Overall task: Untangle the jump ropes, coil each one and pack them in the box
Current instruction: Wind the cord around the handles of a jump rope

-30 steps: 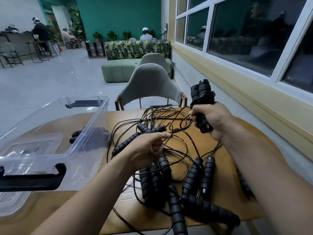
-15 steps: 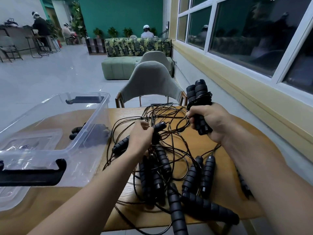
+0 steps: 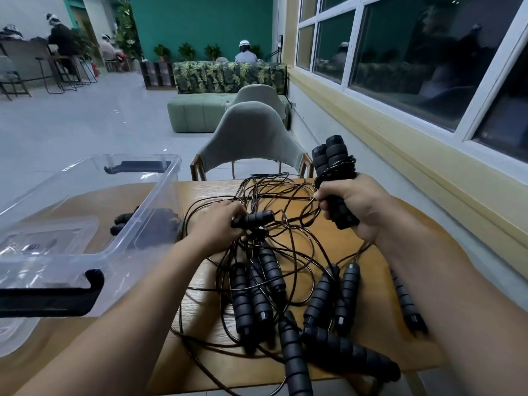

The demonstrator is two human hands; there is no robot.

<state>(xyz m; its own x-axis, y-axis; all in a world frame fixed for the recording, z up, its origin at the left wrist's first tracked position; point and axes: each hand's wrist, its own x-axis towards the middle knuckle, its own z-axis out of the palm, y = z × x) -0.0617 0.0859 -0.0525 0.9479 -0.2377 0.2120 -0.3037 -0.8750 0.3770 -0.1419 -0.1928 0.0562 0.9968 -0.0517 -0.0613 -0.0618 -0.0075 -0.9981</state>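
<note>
Between the two hands, over the wooden worktop, the jump ropes are lying in one tangle of thin black cords and ribbed black foam handles, with most of the handles resting nearer the person than either set of fingers. The right hand is raised at the tangle's right edge, its fingers curling tightly round a coiled bundle: two handles standing upright side by side with cord wound round them just above the grip. Loose cord is trailing from under this hand down into the heap. The left hand is reaching into the middle of the tangle, its fingers closing round a single handle that is pointing toward the right hand. Just left of the left hand, the clear plastic box is standing open on the worktop with black latches at its ends; a dark bundle is showing through its wall, though blurred. Beyond the fingers, a grey chair is facing the worktop's far edge.
</note>
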